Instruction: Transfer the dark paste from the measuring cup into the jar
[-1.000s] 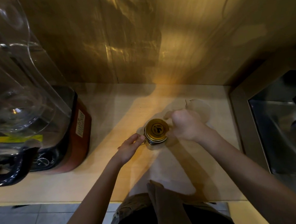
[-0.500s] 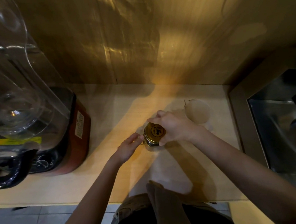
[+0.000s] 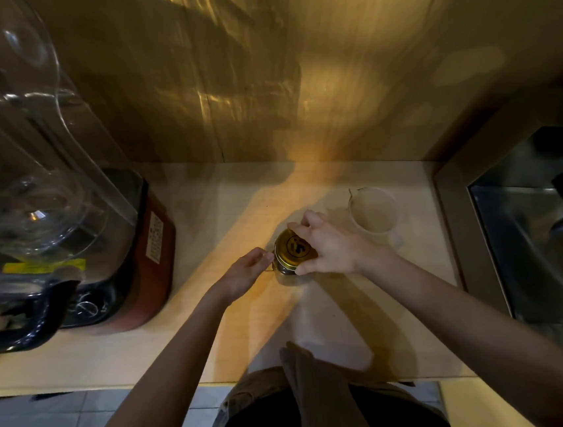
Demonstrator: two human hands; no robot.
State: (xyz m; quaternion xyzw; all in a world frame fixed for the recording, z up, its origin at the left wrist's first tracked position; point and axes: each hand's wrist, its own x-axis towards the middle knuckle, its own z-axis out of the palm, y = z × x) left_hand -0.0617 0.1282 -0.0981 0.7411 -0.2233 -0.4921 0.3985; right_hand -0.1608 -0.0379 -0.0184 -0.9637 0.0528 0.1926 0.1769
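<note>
A small glass jar [image 3: 284, 271] with a gold lid [image 3: 290, 249] stands on the pale counter near the middle. My right hand [image 3: 332, 242] is wrapped over the lid from the right, fingers curled round its rim. My left hand [image 3: 244, 273] holds the jar's left side with its fingertips. Just right of the jar stands a clear plastic measuring cup [image 3: 375, 216]; its inside looks pale and I see no dark paste in it.
A large blender [image 3: 67, 216] with a clear jug and red-black base fills the left of the counter [image 3: 216, 340]. A steel sink [image 3: 533, 240] lies at the right. A wooden wall rises behind. A cloth [image 3: 309, 376] hangs at my waist.
My right hand left the measuring cup, moved left and closed over the jar's lid, uncovering the cup. My left hand has stayed on the jar's side.
</note>
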